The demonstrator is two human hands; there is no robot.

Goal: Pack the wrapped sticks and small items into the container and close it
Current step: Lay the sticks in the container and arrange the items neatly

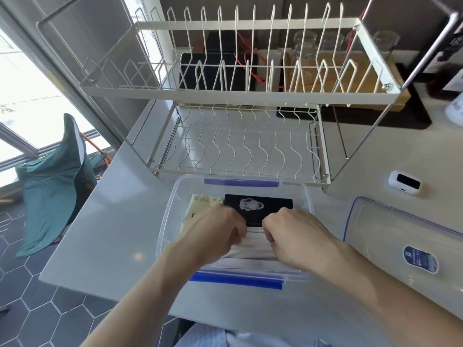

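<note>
A clear plastic container (172, 196) with blue clasps stands open on the counter in front of me. Inside lie white wrapped sticks (253, 249) along the near side, a black packet with a white figure (260, 205) at the back, and a pale yellow packet (198, 206) at the back left. My left hand (218, 234) and my right hand (293, 234) are both down in the container, fingers curled onto the wrapped sticks from either side. The hands hide part of the sticks. The container's clear lid (400, 236) lies flat to the right.
A white two-tier wire dish rack (240, 96) stands just behind the container. A small white device (404, 182) sits on the counter to the right of the rack. A teal cloth draped over a chair (52, 196) is off the counter's left edge.
</note>
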